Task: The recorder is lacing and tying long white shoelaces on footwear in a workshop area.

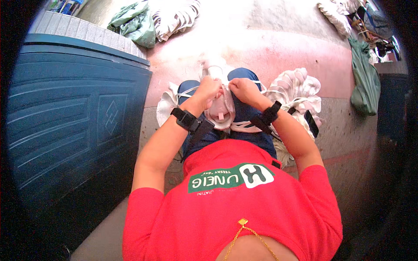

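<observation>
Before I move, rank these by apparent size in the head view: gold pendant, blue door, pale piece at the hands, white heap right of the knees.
1. Blue door
2. White heap
3. Pale piece
4. Gold pendant

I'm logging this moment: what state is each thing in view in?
Pale piece: set between bent knees
Left hand: fingers closed at the piece's edge
Right hand: fingers curled; anything pinched unclear
Black wristbands: fastened
White strip bundle: gathered
Left green bag: crumpled
Right green bag: stretched long
Blue panelled door: open or shut unclear
</observation>
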{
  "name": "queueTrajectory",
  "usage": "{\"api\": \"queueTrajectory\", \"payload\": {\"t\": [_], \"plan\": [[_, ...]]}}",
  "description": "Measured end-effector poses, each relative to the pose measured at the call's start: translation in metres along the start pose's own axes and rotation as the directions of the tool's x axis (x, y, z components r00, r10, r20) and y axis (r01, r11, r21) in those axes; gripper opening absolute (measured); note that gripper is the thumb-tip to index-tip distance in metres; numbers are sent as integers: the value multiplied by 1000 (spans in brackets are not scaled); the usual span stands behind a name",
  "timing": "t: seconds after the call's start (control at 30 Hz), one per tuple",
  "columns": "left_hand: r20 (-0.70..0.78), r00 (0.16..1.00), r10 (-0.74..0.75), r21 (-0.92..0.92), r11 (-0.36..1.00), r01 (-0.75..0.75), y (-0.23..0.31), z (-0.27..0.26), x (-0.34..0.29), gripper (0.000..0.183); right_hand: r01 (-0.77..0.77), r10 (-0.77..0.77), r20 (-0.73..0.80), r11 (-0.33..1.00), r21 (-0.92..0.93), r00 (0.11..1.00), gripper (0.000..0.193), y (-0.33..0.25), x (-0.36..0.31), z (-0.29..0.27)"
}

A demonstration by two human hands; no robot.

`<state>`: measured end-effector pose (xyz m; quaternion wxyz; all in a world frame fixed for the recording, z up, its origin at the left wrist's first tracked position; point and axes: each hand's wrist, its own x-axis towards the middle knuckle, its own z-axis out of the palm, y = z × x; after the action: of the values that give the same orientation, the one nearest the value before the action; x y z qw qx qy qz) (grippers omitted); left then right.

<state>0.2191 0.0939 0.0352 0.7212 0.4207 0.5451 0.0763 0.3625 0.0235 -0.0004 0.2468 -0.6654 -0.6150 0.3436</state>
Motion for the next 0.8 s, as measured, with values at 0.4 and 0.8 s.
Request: {"api": "queueTrajectory", "payload": {"t": [0.4, 0.8], "plan": [[28, 994, 102, -137, 986, -97, -20, -6, -4, 8, -26, 25, -11, 994, -104, 1000, 23, -2, 13, 5], [-156, 929, 336, 451, 861, -236, 5, -11, -19, 22, 93, -105, -17, 933, -348, 994, 17, 1, 20, 8]]}}
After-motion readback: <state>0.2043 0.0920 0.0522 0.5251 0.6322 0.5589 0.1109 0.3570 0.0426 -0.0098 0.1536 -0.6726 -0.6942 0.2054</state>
